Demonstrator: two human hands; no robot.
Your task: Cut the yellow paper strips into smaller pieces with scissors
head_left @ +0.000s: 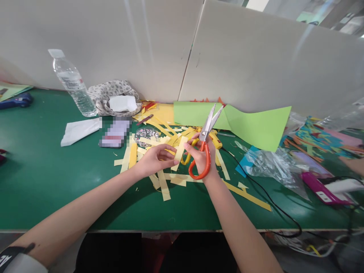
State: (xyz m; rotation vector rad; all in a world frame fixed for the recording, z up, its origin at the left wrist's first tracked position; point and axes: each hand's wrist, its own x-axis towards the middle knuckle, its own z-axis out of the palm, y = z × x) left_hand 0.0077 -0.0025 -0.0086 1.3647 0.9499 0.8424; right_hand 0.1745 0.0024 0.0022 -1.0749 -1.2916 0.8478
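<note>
Orange-handled scissors (200, 161) rest in my right hand (205, 157), their blades slightly apart and pointing up and away. My right thumb and fingers also pinch the upper end of a pale yellow paper strip (179, 152). The fingers of my left hand (157, 160) are curled, with the thumb at the lower end of that strip. Around and under both hands lie many yellow strips (164, 185) on the green table (113, 204). A yellow loop-shaped handle (186, 157) shows between the hands, partly hidden.
A water bottle (74, 85), patterned cloth (113, 91) and phone (115, 132) are at the back left. Green paper (256, 127) stands behind the strips. Plastic bags (273, 165), a black cable (264, 189) and a magenta box (321, 189) are on the right.
</note>
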